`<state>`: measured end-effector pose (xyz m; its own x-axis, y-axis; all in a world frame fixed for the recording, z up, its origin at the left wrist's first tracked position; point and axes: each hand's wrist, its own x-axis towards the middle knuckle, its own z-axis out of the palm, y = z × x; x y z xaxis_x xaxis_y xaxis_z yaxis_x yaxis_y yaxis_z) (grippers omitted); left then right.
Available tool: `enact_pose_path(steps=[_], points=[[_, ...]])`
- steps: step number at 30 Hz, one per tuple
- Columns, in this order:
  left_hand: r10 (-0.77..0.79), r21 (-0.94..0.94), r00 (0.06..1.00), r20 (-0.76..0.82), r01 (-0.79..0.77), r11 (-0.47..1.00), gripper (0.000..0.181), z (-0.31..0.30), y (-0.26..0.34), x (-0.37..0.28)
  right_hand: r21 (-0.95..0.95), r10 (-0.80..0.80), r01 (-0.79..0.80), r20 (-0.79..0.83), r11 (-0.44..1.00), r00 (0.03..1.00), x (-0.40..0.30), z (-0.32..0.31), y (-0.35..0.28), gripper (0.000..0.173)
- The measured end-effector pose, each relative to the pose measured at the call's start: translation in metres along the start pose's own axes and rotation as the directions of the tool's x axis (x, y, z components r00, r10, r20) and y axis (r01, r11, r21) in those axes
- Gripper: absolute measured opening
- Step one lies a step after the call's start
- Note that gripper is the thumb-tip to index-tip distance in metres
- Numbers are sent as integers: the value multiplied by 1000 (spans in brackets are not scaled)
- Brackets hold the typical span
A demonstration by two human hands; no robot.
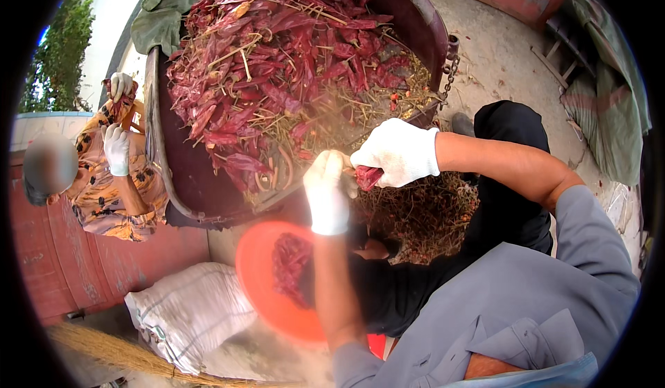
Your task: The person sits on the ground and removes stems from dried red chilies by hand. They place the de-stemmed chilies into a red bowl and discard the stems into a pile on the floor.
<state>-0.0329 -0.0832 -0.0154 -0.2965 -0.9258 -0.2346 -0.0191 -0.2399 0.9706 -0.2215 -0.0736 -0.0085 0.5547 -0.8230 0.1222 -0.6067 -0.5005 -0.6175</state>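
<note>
My right hand (396,153), in a white knit glove, is closed around a dried red chili pepper (368,177), whose wrinkled end shows below the fingers. My left hand (327,193), gloved alike and slightly blurred, meets it from the left, its bent fingers pinching at the pepper's end; the stem is hidden. Both hands are over the near edge of a dark metal cart bed (179,188) heaped with dried red chili peppers (280,50), loose stems and seeds. Below my left hand, an orange-red plastic basin (254,284) contains more peppers, partly covered by my forearm.
Across the cart's left side, a co-worker (117,180) in white gloves handles peppers. A pile of stems (426,216) lies beside my legs. At the lower left are a white woven sack (192,305) and a straw broom (114,349). A chain (451,79) hangs at the cart's corner.
</note>
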Motion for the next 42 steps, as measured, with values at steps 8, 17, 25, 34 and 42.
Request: enact_pose_path(steps=[8,17,25,34,42], points=[[488,604,864,-122,-325,728,39,-40,-9,67,499,-20,-37,108,866,994,-4,4,-9,30],[519,981,836,175,-101,-169,47,-49,-17,118,499,202,-292,228,816,953,4,-11,-4,43],[633,891,774,25,-304,337,29,-49,-14,118,488,224,-263,138,832,965,5,-13,1,41],[344,259,895,-284,-274,926,15,-18,21,56,768,377,-67,-234,637,896,10,-14,14,21],[290,158,951,-106,-272,949,24,7,15,13,439,207,-2,-420,898,884,20,-3,6,41]])
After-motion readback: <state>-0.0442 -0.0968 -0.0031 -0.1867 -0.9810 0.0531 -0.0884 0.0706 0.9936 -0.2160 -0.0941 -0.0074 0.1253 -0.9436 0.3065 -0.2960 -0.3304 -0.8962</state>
